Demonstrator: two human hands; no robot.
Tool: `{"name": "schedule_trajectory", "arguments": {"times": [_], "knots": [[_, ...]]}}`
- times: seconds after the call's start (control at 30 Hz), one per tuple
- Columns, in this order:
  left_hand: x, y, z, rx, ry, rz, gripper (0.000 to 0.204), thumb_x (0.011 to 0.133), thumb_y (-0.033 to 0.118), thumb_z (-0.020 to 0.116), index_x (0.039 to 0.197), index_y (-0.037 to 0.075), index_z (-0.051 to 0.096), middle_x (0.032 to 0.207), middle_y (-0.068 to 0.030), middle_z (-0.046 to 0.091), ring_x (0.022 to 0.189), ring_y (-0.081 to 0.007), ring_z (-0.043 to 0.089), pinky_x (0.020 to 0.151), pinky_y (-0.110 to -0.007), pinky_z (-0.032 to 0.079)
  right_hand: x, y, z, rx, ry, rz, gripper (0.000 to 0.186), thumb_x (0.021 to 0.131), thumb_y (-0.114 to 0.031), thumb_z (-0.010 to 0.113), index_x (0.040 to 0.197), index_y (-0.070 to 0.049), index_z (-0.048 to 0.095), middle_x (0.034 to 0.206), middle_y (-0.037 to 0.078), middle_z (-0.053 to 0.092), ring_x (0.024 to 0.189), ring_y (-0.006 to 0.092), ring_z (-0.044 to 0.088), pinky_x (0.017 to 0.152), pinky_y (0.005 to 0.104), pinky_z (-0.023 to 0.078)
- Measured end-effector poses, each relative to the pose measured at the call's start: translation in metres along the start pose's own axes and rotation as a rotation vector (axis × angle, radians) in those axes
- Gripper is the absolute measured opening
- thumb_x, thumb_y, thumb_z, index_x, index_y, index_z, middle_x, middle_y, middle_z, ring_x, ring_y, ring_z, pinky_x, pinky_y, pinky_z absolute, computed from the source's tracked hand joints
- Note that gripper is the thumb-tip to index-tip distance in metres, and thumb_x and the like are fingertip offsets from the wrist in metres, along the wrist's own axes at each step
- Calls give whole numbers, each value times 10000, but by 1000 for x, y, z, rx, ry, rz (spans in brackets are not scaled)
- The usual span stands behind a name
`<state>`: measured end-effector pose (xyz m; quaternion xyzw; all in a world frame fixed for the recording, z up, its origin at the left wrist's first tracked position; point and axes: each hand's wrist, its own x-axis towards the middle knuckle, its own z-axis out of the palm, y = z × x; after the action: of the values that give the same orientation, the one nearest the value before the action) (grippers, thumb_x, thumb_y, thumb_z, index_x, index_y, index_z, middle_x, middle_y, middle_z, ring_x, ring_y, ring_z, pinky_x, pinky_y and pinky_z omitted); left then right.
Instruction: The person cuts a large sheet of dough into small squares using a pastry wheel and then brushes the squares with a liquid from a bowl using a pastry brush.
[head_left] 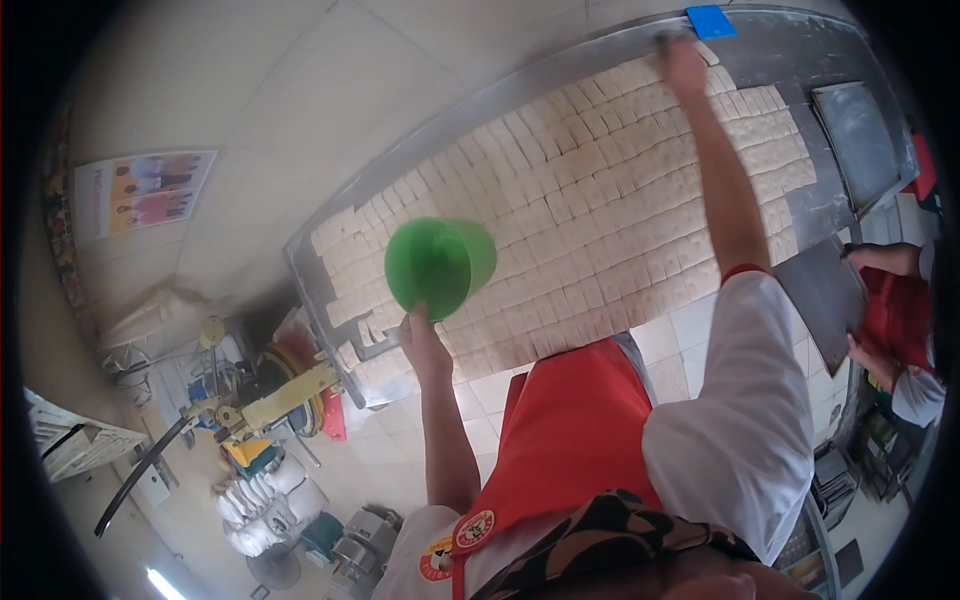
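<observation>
My left hand (424, 340) grips the rim of a green translucent plastic container (470, 260), tilted with its opening showing, above rows of pale cut dough pieces (560, 230). The dough covers much of a metal table (358, 177). My right hand (683, 68) is stretched to the far edge of the dough, its fingers closed and blurred around something small and dark that I cannot make out. A blue flat plastic piece (712, 22) lies just beyond that hand on the table.
Grey metal trays (845, 140) lie at the right end. A co-worker in a red apron (890, 315) holds another tray (815, 295) beside the table. A machine with a yellow arm (270, 400) stands at lower left. A poster (145, 190) hangs on the tiled wall.
</observation>
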<state>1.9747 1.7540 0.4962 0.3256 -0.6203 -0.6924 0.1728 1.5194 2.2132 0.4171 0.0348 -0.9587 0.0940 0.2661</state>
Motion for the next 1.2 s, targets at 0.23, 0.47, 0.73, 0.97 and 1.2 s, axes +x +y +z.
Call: {"name": "schedule_trajectory", "arguments": {"times": [0.23,0.47,0.73,0.97,1.2], "knots": [[1,-7,-1,-15,-7,-5,226,1032,162,576,1038,-27,699,969,-77,723,864,-133,670,798,-274,508,-103,-229,-32,616,-362,-44,296,954,-312,656,1165,-111,709,1159,162,710,1085,352,672,936,489,534],[-11,7,-19,55,56,-6,238,1023,169,585,1025,-40,699,1001,-75,718,922,-125,655,838,-274,500,16,12,-9,249,34,149,347,934,-371,692,949,-26,716,819,156,728,788,349,732,698,474,583],[10,-9,-2,419,-49,132,327,1008,244,578,1013,-64,687,802,-88,668,786,-143,579,736,-337,479,-115,-210,-62,678,-241,-372,264,908,-214,732,1118,-54,728,1024,168,706,977,303,708,827,388,592],[46,-19,34,617,-117,229,402,946,305,647,742,-34,577,714,-199,580,673,-259,575,632,-402,459,-111,-243,-215,1471,-608,-78,218,887,-262,801,1037,-107,771,949,100,738,849,191,698,786,286,553],[45,-15,111,766,-364,356,371,918,302,664,776,-37,611,709,-241,615,683,-386,625,635,-452,476,-143,-236,-185,764,-320,-772,195,817,-149,788,1009,-139,755,894,89,702,858,302,669,741,413,522]]}}
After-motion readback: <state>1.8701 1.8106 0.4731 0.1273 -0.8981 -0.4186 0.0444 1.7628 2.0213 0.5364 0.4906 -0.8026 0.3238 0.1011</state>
